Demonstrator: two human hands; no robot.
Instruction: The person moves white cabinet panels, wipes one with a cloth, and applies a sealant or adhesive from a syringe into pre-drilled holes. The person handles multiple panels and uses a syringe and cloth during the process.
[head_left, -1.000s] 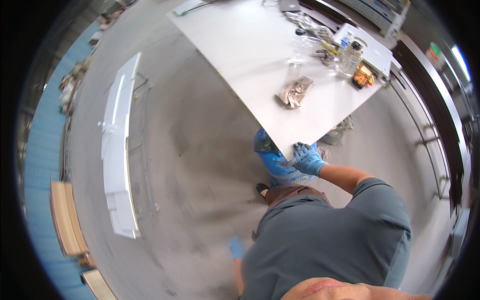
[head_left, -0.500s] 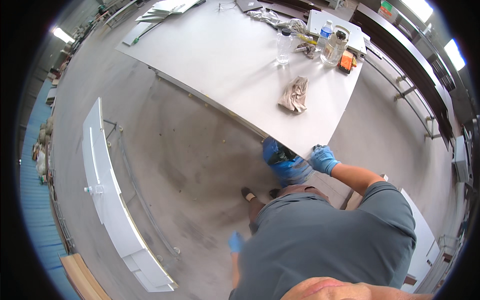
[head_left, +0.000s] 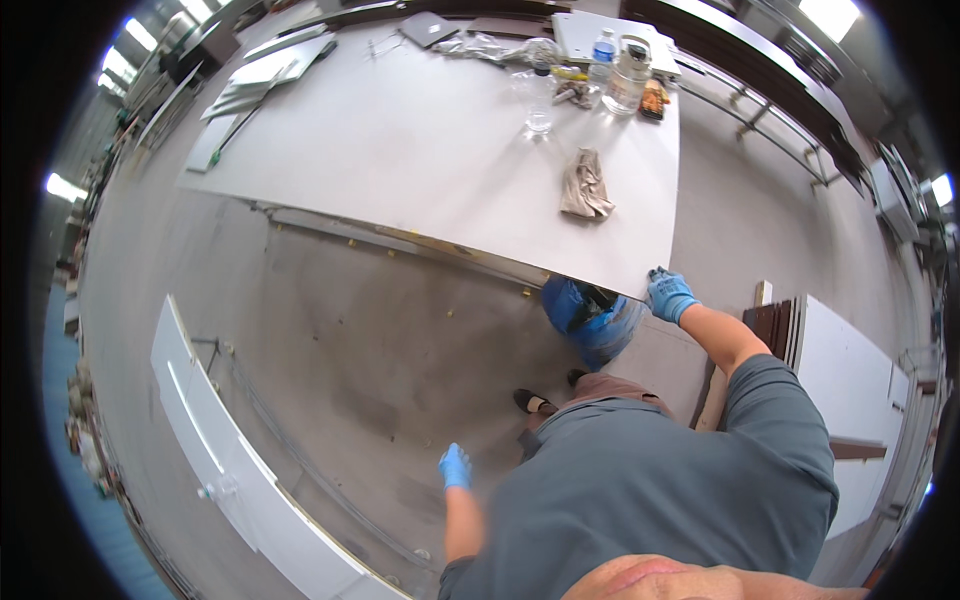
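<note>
My right hand (head_left: 672,295), in a blue glove, is closed at the near right corner of the large white-topped table (head_left: 390,150). Something dark shows at its fingertips; I cannot make out what it is. Away from the table, my left hand (head_left: 455,467), also gloved in blue, hangs low over the floor with its fingers drawn together and nothing visible in them. A crumpled beige cloth (head_left: 585,186) lies on the tabletop beyond my right hand. Under the table's near edge stands a blue plastic bag (head_left: 598,325) with dark material inside.
Toward the table's back right are a clear bottle (head_left: 540,105), a blue-labelled bottle (head_left: 601,55), a large jar (head_left: 627,80) and an orange-and-black item (head_left: 653,100). White panels (head_left: 235,455) lie on a rack at left; more panels (head_left: 850,370) stand at right.
My view has turned, so the table sits more level and farther left. My left hand has swung up and forward. My right hand stays by the table corner.
</note>
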